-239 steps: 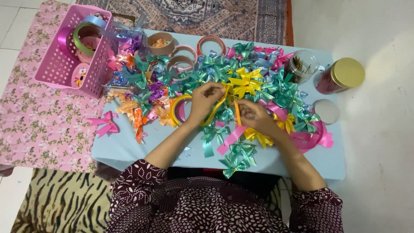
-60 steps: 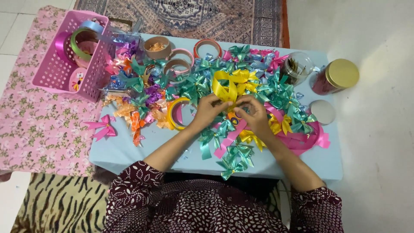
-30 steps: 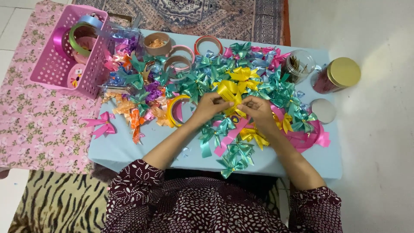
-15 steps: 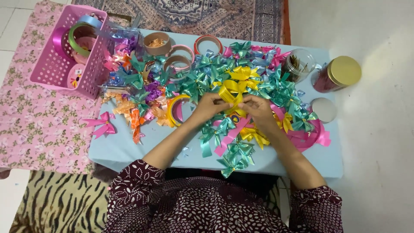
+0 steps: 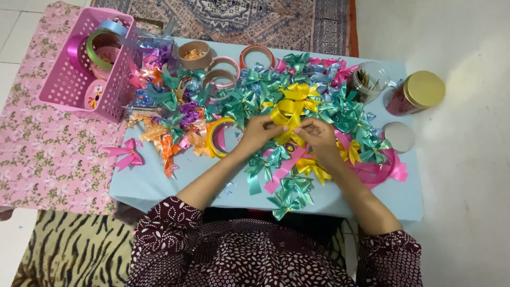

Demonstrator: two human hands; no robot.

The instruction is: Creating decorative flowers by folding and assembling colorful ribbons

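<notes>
Both hands meet over the middle of the tabletop (image 5: 159, 183), pinching a yellow ribbon (image 5: 284, 114) between them: my left hand (image 5: 258, 129) grips it from one side with fingers curled, my right hand (image 5: 317, 133) nips it from the other, the fingertips almost touching. The ribbon loops up just beyond my knuckles, above a heap of teal bows (image 5: 249, 101) and near a finished yellow bow (image 5: 300, 91). A yellow tape roll (image 5: 215, 137) lies just beside my left wrist. More teal bows (image 5: 289, 191) and a pink strip (image 5: 281, 170) lie under my forearms. A pink basket (image 5: 79, 90) of ribbon rolls sits at the far left, and a gold-lidded jar (image 5: 417, 93) stands at the right edge.
</notes>
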